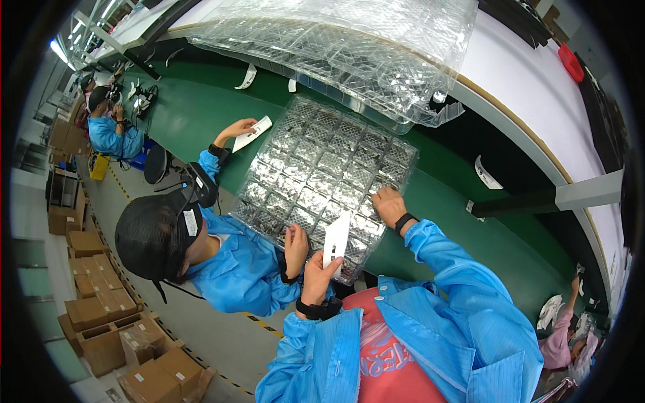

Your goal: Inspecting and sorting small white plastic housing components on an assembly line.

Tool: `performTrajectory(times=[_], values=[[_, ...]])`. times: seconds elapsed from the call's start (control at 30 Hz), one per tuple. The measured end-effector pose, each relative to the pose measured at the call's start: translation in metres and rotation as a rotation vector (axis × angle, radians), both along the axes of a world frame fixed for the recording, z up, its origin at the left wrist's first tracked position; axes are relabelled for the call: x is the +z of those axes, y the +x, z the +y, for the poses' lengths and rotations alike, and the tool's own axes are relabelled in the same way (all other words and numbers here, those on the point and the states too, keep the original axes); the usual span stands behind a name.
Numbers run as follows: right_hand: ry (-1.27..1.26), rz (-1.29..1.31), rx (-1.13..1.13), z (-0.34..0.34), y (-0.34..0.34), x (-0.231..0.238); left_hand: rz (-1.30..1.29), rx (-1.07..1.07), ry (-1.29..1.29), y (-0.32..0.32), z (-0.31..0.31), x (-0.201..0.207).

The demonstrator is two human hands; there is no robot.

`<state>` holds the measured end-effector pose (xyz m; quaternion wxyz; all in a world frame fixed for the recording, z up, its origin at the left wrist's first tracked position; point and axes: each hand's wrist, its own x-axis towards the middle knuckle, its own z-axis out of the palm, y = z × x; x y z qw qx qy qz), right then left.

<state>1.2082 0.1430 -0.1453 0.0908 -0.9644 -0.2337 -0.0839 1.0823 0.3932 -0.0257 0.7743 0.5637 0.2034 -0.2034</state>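
Note:
My left hand [314, 281] is closed on the lower end of a white plastic piece [335, 243], long and flat with small dark slots. It holds the piece above the near edge of a clear plastic tray [318, 166] divided into square compartments. My right hand [389, 207] rests at the tray's right side, its fingers bent down into a compartment; what they hold, if anything, is hidden. A co-worker's hand [296, 247] touches the tray close to my left hand. The co-worker's other hand [238, 129] holds a similar white piece [253, 134] beyond the tray's left edge.
The tray lies on a green bench [195, 94]. Stacked clear trays [336, 40] overhang it from a white shelf. Loose white curved pieces [488, 173] lie along the bench. A metal post [584, 195] stands at right. The co-worker in a black cap [158, 232] sits close on my left.

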Motion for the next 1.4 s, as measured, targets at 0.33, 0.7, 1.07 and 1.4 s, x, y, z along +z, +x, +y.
performTrajectory(times=[0.33, 0.7, 1.07, 1.4], values=[[-0.020, 0.045, -0.028, 0.021, 0.003, -0.012, -0.032, 0.038, -0.022, 0.000, 0.003, 0.003], [-0.100, 0.139, 0.078, 0.019, 0.002, -0.010, -0.097, -0.016, -0.003, 0.005, 0.001, 0.004], [0.462, 0.292, -0.011, 0.011, -0.016, 0.041, -0.097, -0.024, -0.040, 0.010, -0.007, 0.023], [1.003, 0.408, -0.108, -0.013, -0.083, 0.187, -0.141, -0.146, -0.160, 0.023, -0.051, 0.050]])
